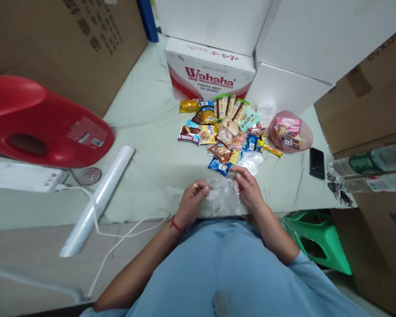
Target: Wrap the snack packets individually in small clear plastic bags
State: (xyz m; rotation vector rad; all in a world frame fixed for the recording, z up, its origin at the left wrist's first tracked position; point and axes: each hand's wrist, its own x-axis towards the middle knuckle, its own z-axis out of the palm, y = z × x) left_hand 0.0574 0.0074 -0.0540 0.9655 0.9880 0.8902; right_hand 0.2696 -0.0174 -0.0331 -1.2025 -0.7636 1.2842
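Observation:
Between my two hands, at the table's front edge, is a clear plastic bag (222, 198). My left hand (195, 198) pinches its left side, with a ring on one finger and a red cord at the wrist. On the other side, my right hand (248, 187) has its fingers closed on the bag's right edge. Just beyond the fingertips lies a blue snack packet (219, 166), at the near end of a pile of wrapped snacks (229, 132). Crumpled clear plastic (251, 162) rests beside that pile, close to my right hand.
A pink bowl (308, 136) of snacks stands right of the pile, before a Wahaha box (211, 75). Further right are a phone (317, 163), keys (339, 191) and bottles (363, 165). At left are a red jug (53, 123), plastic roll (99, 200) and white power bank (26, 177).

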